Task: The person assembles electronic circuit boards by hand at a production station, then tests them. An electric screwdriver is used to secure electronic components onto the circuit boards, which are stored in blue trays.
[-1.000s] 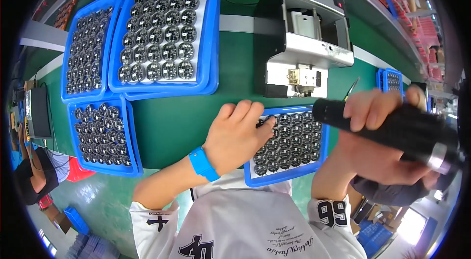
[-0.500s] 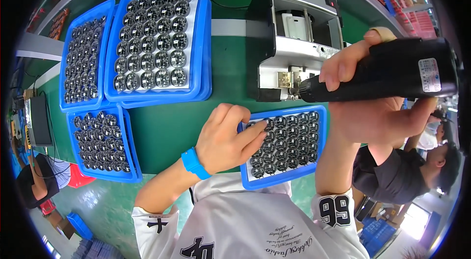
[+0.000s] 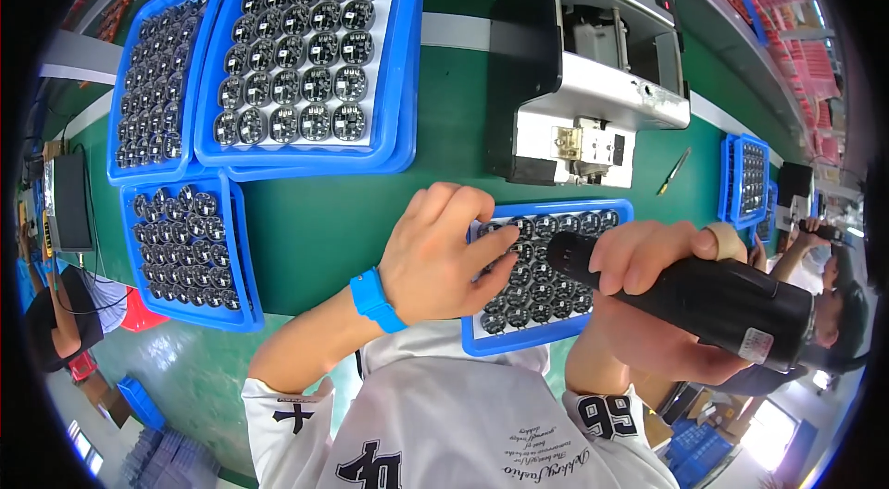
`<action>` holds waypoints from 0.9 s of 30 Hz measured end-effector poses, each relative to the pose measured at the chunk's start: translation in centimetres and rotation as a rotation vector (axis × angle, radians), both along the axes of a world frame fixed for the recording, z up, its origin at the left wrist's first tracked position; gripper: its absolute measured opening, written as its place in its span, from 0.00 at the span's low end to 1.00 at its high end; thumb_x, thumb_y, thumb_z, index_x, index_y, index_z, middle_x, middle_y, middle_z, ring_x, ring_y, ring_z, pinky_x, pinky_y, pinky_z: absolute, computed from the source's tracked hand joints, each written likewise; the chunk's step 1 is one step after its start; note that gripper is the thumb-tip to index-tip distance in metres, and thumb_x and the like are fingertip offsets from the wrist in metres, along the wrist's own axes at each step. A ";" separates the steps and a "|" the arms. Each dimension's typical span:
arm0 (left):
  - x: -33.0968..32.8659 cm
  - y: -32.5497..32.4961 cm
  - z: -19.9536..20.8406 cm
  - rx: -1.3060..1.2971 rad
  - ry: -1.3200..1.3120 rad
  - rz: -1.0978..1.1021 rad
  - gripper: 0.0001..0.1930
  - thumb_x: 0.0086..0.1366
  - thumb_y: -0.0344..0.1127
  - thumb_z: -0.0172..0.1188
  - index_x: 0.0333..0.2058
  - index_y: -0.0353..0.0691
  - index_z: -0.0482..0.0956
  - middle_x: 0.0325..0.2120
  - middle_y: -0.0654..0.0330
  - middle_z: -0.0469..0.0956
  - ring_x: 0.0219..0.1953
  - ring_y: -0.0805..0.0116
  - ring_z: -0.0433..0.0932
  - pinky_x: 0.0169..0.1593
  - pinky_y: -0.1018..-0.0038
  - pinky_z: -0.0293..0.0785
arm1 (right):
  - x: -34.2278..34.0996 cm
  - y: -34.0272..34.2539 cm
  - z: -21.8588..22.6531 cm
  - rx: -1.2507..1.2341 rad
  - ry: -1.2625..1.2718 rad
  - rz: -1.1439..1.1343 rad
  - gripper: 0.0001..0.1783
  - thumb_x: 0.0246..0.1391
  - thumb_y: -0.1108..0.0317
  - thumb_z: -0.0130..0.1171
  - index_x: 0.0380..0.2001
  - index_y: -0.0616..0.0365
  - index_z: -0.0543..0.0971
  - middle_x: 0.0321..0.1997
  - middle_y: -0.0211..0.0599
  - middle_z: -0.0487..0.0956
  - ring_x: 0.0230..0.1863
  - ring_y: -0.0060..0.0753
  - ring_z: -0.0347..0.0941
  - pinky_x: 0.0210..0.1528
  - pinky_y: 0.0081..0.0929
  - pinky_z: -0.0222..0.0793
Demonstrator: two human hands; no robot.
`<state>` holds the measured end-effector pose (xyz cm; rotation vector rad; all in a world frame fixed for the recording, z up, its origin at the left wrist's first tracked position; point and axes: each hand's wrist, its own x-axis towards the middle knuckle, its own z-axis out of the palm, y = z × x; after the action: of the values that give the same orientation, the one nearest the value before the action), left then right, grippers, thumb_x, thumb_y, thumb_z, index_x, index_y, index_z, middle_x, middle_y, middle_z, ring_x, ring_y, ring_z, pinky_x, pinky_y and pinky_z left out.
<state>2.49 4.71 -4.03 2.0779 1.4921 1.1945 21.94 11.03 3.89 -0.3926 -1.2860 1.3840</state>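
My right hand is wrapped round a black electric screwdriver, held tilted over the near blue tray. Its front end hangs above the tray's middle; the bit tip cannot be made out. Round dark parts with small pale marks stand in rows on that tray. My left hand, with a blue wristband, reaches over the tray's left edge. Its index finger and thumb are apart, the fingertips at the parts in the upper left corner; whether they touch one is unclear.
A black and silver screw feeder machine stands behind the tray. More blue trays of round parts are at the left. A slim hand tool lies right of the machine, near further trays. A co-worker is at the right.
My right hand has brought the screwdriver from the machine's front down and left over the near tray. My left hand stays at the tray's upper left corner. The view has shifted slightly.
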 end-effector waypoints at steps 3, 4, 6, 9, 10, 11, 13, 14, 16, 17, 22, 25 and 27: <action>-0.1 0.1 0.0 0.018 0.014 -0.021 0.17 0.48 0.29 0.74 0.39 0.45 0.91 0.38 0.57 0.72 0.39 0.55 0.72 0.42 0.62 0.73 | -0.1 -0.6 -0.6 -0.023 0.004 -0.047 0.53 0.55 0.19 0.55 0.61 0.58 0.68 0.30 0.46 0.76 0.24 0.43 0.72 0.34 0.43 0.70; -0.1 0.2 0.1 0.020 0.011 -0.015 0.17 0.47 0.28 0.72 0.39 0.45 0.91 0.39 0.56 0.73 0.39 0.54 0.72 0.42 0.62 0.73 | -0.1 -0.8 -0.7 -0.060 -0.011 -0.082 0.53 0.55 0.18 0.55 0.61 0.59 0.68 0.30 0.47 0.76 0.24 0.44 0.72 0.34 0.43 0.70; -0.2 0.1 -0.1 0.019 0.011 -0.004 0.17 0.46 0.27 0.70 0.38 0.44 0.91 0.39 0.56 0.73 0.40 0.54 0.73 0.42 0.62 0.73 | -0.2 -0.1 -1.1 -0.031 -0.021 -0.013 0.53 0.55 0.18 0.54 0.61 0.58 0.68 0.31 0.47 0.77 0.25 0.44 0.72 0.35 0.44 0.71; -0.2 0.1 -0.2 -0.003 0.006 -0.025 0.18 0.45 0.26 0.70 0.39 0.44 0.91 0.39 0.55 0.73 0.40 0.53 0.73 0.43 0.62 0.74 | -0.4 0.0 -1.3 -0.011 -0.031 0.042 0.53 0.56 0.18 0.53 0.61 0.58 0.68 0.32 0.47 0.77 0.25 0.44 0.73 0.36 0.45 0.71; -0.1 0.1 -0.1 -0.003 0.003 -0.029 0.18 0.45 0.26 0.70 0.39 0.44 0.92 0.39 0.55 0.73 0.40 0.53 0.73 0.43 0.62 0.74 | -0.5 -0.1 -1.3 -0.021 -0.031 0.031 0.53 0.56 0.18 0.53 0.62 0.58 0.68 0.32 0.47 0.78 0.26 0.44 0.73 0.37 0.45 0.72; -0.1 0.1 -0.1 -0.005 0.001 -0.032 0.18 0.45 0.26 0.69 0.39 0.44 0.92 0.40 0.55 0.73 0.40 0.53 0.73 0.43 0.62 0.74 | -0.5 0.0 -1.4 -0.023 -0.031 0.032 0.53 0.56 0.18 0.53 0.62 0.58 0.68 0.32 0.47 0.78 0.26 0.44 0.73 0.37 0.45 0.72; -0.1 0.0 -0.2 -0.006 0.001 -0.030 0.19 0.45 0.26 0.69 0.39 0.43 0.92 0.40 0.55 0.73 0.40 0.53 0.73 0.43 0.62 0.74 | -0.6 0.1 -1.5 -0.015 -0.044 0.077 0.53 0.56 0.18 0.53 0.62 0.58 0.68 0.33 0.47 0.78 0.27 0.44 0.74 0.37 0.45 0.72; 0.0 0.1 -0.3 -0.006 0.000 -0.031 0.19 0.45 0.26 0.69 0.39 0.43 0.92 0.40 0.55 0.74 0.40 0.53 0.73 0.43 0.62 0.74 | -0.6 0.1 -1.6 -0.016 -0.045 0.076 0.53 0.56 0.18 0.53 0.62 0.58 0.68 0.33 0.47 0.78 0.27 0.44 0.74 0.37 0.45 0.72; 0.1 0.1 -0.3 -0.005 -0.006 -0.036 0.19 0.45 0.26 0.69 0.39 0.43 0.92 0.40 0.55 0.74 0.41 0.53 0.73 0.43 0.62 0.74 | -0.7 0.0 -1.7 -0.013 -0.055 0.064 0.54 0.56 0.17 0.53 0.62 0.58 0.69 0.33 0.47 0.78 0.27 0.44 0.74 0.37 0.45 0.72; 0.1 0.1 -0.4 -0.004 -0.011 -0.039 0.19 0.45 0.26 0.69 0.39 0.43 0.92 0.40 0.55 0.74 0.41 0.53 0.73 0.43 0.62 0.73 | -0.8 0.0 -1.8 -0.013 -0.055 0.065 0.54 0.56 0.17 0.53 0.62 0.58 0.69 0.33 0.47 0.78 0.27 0.44 0.74 0.37 0.45 0.72; 0.3 0.0 -0.4 -0.017 0.018 -0.025 0.17 0.47 0.28 0.69 0.39 0.43 0.92 0.41 0.55 0.74 0.43 0.54 0.74 0.43 0.61 0.70 | -1.1 -0.2 -1.8 -0.005 -0.074 0.061 0.53 0.54 0.17 0.57 0.60 0.59 0.70 0.32 0.46 0.78 0.27 0.43 0.75 0.36 0.44 0.72; 0.4 -0.3 -0.1 -0.012 0.081 -0.001 0.15 0.49 0.30 0.70 0.38 0.44 0.92 0.43 0.56 0.75 0.44 0.54 0.74 0.42 0.60 0.69 | -1.3 -0.2 -2.3 0.030 -0.067 0.102 0.52 0.53 0.18 0.60 0.56 0.59 0.71 0.32 0.45 0.78 0.27 0.42 0.74 0.35 0.43 0.72; 0.4 -0.1 0.0 -0.004 0.118 0.001 0.13 0.51 0.31 0.71 0.38 0.44 0.92 0.43 0.56 0.75 0.45 0.55 0.74 0.42 0.60 0.68 | -1.4 -0.3 -2.2 0.049 -0.068 0.118 0.52 0.53 0.18 0.61 0.55 0.60 0.71 0.31 0.45 0.78 0.27 0.42 0.74 0.35 0.43 0.72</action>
<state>2.91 4.56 -4.01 2.1792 1.5457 1.0847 20.59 10.69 1.67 -0.3376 -1.4150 1.4450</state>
